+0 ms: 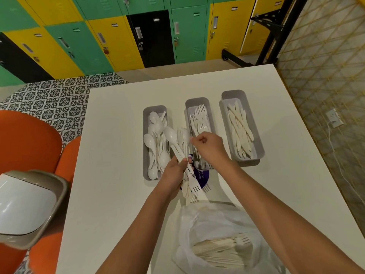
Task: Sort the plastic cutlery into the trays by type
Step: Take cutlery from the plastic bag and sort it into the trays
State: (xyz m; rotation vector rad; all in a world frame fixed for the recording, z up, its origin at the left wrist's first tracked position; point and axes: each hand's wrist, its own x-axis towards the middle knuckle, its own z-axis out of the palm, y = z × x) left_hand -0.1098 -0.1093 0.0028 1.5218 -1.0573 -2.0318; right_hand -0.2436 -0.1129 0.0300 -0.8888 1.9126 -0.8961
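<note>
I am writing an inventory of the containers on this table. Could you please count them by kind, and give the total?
Grey trays: 3, the spoon tray, the fork tray and the knife tray
Clear plastic bags: 1, the bag with unsorted cutlery, nearest the person
Total: 4

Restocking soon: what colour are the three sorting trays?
Light grey, judging by the knife tray in the head view.
</note>
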